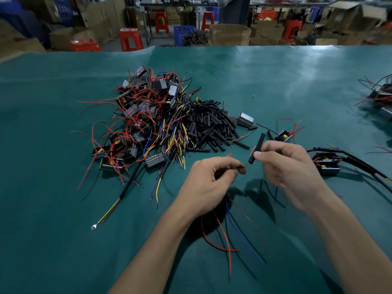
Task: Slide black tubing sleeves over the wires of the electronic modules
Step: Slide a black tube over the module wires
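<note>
Head view crops the green worktop [63,230] at every edge, and a module cluster [381,96] at right is cut off. Both hands blur slightly. Left hand [210,183] curls, pinching wire ends [240,167]; whatever module it carries is hidden beneath, only its wires [229,240] trailing out. Right hand [290,164] pinches a black sleeve [256,148], tilted, just beside those ends.

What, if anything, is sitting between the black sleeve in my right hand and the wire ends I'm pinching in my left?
Nothing visible. The right hand holds the black sleeve tilted, its lower end pointing toward the wire ends pinched in the left hand. Only a small open gap above the green table separates them.
</note>
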The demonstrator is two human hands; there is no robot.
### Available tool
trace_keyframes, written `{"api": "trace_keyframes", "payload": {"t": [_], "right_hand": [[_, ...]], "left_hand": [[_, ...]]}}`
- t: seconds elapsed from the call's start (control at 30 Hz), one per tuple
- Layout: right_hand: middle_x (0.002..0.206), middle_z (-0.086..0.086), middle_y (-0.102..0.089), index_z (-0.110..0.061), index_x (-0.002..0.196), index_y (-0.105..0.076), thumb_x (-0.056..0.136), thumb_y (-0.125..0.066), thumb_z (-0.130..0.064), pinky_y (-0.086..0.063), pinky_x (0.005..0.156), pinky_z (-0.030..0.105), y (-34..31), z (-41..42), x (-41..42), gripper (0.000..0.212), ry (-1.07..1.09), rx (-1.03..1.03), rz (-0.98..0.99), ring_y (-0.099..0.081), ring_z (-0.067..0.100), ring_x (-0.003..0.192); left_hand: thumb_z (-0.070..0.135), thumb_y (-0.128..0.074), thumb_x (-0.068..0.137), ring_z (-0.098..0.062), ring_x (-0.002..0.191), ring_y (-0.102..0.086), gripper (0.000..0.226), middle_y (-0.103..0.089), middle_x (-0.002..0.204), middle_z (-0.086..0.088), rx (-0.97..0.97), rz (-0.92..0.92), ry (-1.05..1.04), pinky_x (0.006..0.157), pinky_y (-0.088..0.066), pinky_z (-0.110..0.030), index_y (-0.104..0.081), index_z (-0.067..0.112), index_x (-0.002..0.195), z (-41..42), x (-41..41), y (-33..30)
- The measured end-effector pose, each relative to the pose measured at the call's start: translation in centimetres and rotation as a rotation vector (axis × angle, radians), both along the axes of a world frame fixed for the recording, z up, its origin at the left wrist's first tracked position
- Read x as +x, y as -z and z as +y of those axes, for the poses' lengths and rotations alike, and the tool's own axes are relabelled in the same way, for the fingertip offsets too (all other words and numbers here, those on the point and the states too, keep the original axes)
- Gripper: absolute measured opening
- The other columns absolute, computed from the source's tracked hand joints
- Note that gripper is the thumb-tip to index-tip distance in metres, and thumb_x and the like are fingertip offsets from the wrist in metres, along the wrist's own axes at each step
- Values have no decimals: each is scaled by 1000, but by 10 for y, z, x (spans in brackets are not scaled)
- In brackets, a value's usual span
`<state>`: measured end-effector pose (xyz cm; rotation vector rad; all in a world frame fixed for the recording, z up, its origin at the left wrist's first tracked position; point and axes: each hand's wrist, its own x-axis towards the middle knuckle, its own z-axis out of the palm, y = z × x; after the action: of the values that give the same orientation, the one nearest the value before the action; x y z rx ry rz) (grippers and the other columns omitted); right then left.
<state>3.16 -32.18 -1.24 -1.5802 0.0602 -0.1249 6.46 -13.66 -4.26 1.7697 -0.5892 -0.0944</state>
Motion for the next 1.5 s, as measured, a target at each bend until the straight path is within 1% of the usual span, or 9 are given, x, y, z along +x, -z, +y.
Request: {"api": "trace_keyframes", "payload": {"t": [0.2,0.33,0.5,0.83,0.97,1.17,1.3,1.4,1.5], "right_hand": [[54,1,-18,-22,60,-63,95,-63,-6,-11,40,21,0,4,-1,39,8,-46,4,-12,11,43],[53,1,-18,-20,62,-64,95,-63,-5,-12,41,21,0,1,-2,36,-24,-54,-21,-12,12,44],[52,-4,-22,-13,71,-65,83,-69,-24,-15,43,23,2,-1,-1,17,26,-207,-111,-15,12,46],[52,-5,-23,-19,65,-64,84,-70,-22,-17,41,20,2,4,0,20,36,-140,-72,-16,10,44],[52,-3,-21,-18,65,-63,94,-64,-3,-13,40,20,3,3,-1,33,-13,-55,-13,-14,9,42],[53,-3,-24,-10,77,-67,94,-69,-7,-16,42,19,4,3,-1,18,7,-249,-110,-16,11,46],[53,-5,-25,-15,82,-73,94,-70,-11,-17,41,17,8,10,0,13,73,-132,-103,-17,8,44],[50,-12,-28,-22,82,-76,95,-69,-13,-20,41,15,13,25,0,17,128,-34,-86,-20,5,42],[49,-12,-28,-24,82,-76,94,-69,-15,-19,38,17,15,34,-1,17,151,109,-54,-18,6,40]], "left_hand": [[8,-60,95,-21,60,-48,22,-67,69,3,15,3,6,59,-41,-34,-77,21,91,0,-1,-1],[10,-60,95,-13,60,-46,21,-67,70,1,15,2,3,59,-40,-34,-77,21,90,-1,0,0],[14,-58,93,-15,60,-43,21,-66,71,-6,0,0,4,58,-41,-41,-76,22,87,-2,0,0],[14,-58,92,-29,68,-56,20,-74,82,5,2,2,14,67,-49,-41,-77,21,89,-1,0,0],[16,-57,91,-8,64,-51,21,-72,78,15,8,6,17,64,-45,-29,-77,22,90,-1,0,1],[22,-55,91,-9,61,-46,21,-72,78,6,8,3,4,60,-41,-34,-75,25,89,0,1,1],[27,-55,93,-8,55,-44,20,-56,59,14,-41,29,-35,54,-37,-30,-74,26,95,0,2,2],[30,-55,92,-16,57,-48,19,-54,61,8,-81,48,-80,57,-45,-40,-72,39,93,-2,2,2],[30,-54,92,-12,57,-50,22,-59,62,9,-107,61,-100,59,-45,-33,-72,40,99,-4,1,2]]}}
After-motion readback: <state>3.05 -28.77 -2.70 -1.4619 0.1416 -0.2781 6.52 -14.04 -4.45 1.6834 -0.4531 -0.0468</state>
